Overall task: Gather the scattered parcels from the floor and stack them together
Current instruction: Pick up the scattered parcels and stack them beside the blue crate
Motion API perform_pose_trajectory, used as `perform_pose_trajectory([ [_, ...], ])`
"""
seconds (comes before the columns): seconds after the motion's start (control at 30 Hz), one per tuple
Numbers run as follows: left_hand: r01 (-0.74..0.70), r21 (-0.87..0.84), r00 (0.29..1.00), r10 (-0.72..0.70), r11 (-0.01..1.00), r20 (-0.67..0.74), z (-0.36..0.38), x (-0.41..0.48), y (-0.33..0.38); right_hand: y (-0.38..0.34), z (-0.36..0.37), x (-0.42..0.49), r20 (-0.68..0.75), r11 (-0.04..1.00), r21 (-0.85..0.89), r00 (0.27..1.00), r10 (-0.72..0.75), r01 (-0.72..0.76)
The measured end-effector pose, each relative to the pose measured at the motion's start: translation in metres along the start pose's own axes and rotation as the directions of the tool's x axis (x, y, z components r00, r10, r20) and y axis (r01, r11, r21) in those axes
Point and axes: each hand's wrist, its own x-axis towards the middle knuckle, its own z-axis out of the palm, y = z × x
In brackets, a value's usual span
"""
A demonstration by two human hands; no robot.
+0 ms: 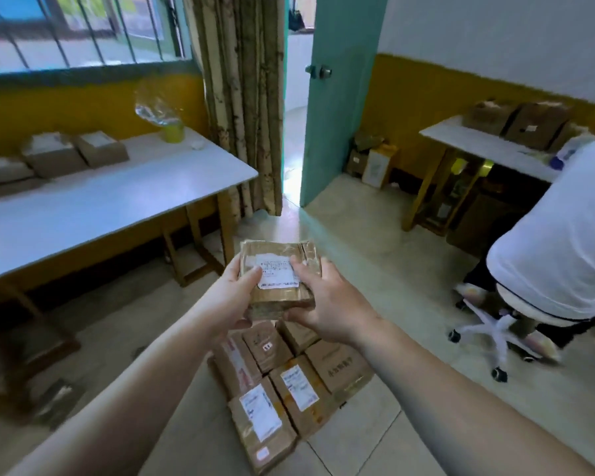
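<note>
I hold a small brown cardboard parcel [278, 255] with a white label in front of me, above the floor. My left hand [232, 293] grips its left side, thumb on top. My right hand [327, 300] grips its right side, thumb on the label and fingers underneath. Directly below, several brown parcels [289, 383] with white labels lie packed side by side on the tiled floor, forming a low pile.
A white table [117, 197] with boxes stands at the left under a barred window. A teal door [337, 97] is ajar ahead. At the right, a person in white [564, 235] bends by a swivel stool [485, 324] and a second table [488, 146] with boxes.
</note>
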Motion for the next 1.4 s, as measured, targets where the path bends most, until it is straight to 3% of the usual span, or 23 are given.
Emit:
perform_pose_trajectory([
  [0.17, 0.063, -0.109, 0.993, -0.073, 0.992, -0.088, 0.002, 0.009, -0.006, 0.016, 0.004, 0.039, 0.055, 0.984, 0.008, 0.983, -0.177, 0.177],
  [0.27, 0.037, -0.071, 0.984, -0.049, 0.997, -0.169, -0.007, 0.02, -0.013, 0.016, 0.02, 0.063, 0.098, 0.974, 0.004, 0.969, -0.226, 0.226],
  [0.5, 0.164, 0.179, 0.958, -0.114, 0.97, -0.264, -0.035, 0.07, -0.06, 0.04, 0.081, 0.119, 0.251, 0.987, -0.048, 0.958, -0.138, 0.154],
  [0.63, 0.324, 0.327, 0.929, -0.232, 0.888, -0.29, -0.032, 0.106, -0.105, 0.07, 0.131, 0.151, 0.395, 0.989, -0.113, 0.918, -0.045, 0.097],
  [0.73, 0.4, 0.435, 0.908, -0.284, 0.807, -0.309, -0.023, 0.142, -0.142, 0.096, 0.175, 0.176, 0.502, 0.976, -0.166, 0.864, -0.04, 0.142],
  [0.8, 0.452, 0.376, 0.886, -0.357, 0.809, -0.296, -0.014, 0.174, -0.173, 0.116, 0.21, 0.193, 0.545, 0.972, -0.17, 0.837, -0.045, 0.163],
  [0.93, 0.532, 0.016, 0.817, -0.508, 0.847, -0.274, 0.014, 0.232, -0.244, 0.157, 0.282, 0.217, 0.595, 0.972, -0.147, 0.801, -0.063, 0.185],
  [1.07, 0.549, -0.122, 0.758, -0.554, 0.827, -0.344, 0.036, 0.275, -0.308, 0.197, 0.344, 0.233, 0.598, 0.958, -0.175, 0.797, -0.08, 0.227],
  [1.2, 0.579, -0.134, 0.727, -0.583, 0.804, -0.362, 0.053, 0.292, -0.354, 0.229, 0.389, 0.229, 0.617, 0.939, -0.204, 0.781, -0.098, 0.278],
  [1.4, 0.628, -0.08, 0.718, -0.616, 0.774, -0.325, 0.073, 0.302, -0.383, 0.256, 0.429, 0.211, 0.648, 0.927, -0.28, 0.762, -0.01, 0.25],
])
